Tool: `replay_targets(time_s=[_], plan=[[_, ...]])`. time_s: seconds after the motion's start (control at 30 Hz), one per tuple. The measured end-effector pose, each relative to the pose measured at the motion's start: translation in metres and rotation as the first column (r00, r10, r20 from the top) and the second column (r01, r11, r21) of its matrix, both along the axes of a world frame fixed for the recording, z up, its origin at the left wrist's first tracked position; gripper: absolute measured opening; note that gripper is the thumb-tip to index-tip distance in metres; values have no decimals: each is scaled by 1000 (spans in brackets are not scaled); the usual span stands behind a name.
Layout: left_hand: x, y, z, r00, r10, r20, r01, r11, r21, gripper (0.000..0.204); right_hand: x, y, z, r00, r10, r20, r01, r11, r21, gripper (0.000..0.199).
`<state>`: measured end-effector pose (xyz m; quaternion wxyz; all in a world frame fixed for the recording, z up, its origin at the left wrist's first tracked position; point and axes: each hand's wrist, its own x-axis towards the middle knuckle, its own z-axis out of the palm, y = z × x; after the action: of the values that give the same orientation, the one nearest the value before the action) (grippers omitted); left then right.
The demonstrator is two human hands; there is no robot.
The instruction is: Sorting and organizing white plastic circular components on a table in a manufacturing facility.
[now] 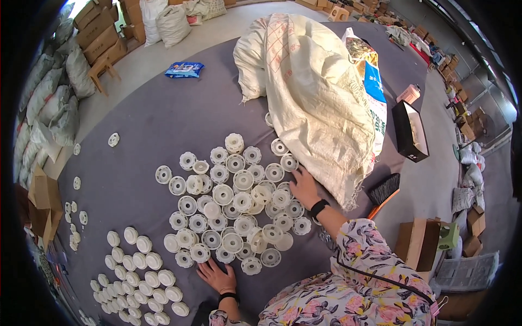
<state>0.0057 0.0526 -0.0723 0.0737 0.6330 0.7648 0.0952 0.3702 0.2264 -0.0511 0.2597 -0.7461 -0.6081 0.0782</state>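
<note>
A loose heap of translucent white plastic rings with notched rims (222,194) lies in the middle of the grey-covered table (147,125). My left hand (218,277) rests at the near edge of the heap, fingers spread, their tips by a ring (200,253). At the heap's right side my right hand (304,189) lies with its fingers stretched out against the outer rings, next to one ring (289,162). Neither hand is closed around a piece. Left of my left hand sit rows of opaque cream round pieces (153,261), packed close together.
A large white woven sack (310,98) lies behind my right hand. Beyond it stand a black open box (409,133) and a pink bottle (409,93). A black-bristled brush (384,190) is at the right edge. A blue packet (185,69) lies far left.
</note>
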Motion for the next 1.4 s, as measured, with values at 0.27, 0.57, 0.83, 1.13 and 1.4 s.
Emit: replay_targets(time_s=[0.27,0.57,0.83,1.13,1.4], plan=[[1,6,-1,1000,-3,14,3,1000,19,69,29,40,23,997,-42,-66,31,986,-164,34],[-4,6,-2,1000,16,-4,-16,1000,10,68,66,80,73,1000,-16,-8,15,995,-101,26],[-3,2,-5,1000,17,-3,-17,999,-41,69,-23,191,17,909,300,288,-307,951,-22,45],[-4,2,-1,999,31,23,-31,999,-22,70,-29,186,11,822,334,461,-292,943,-162,24],[-2,5,-2,999,8,33,-8,1000,-14,68,-1,55,46,928,364,-77,-337,910,242,20]])
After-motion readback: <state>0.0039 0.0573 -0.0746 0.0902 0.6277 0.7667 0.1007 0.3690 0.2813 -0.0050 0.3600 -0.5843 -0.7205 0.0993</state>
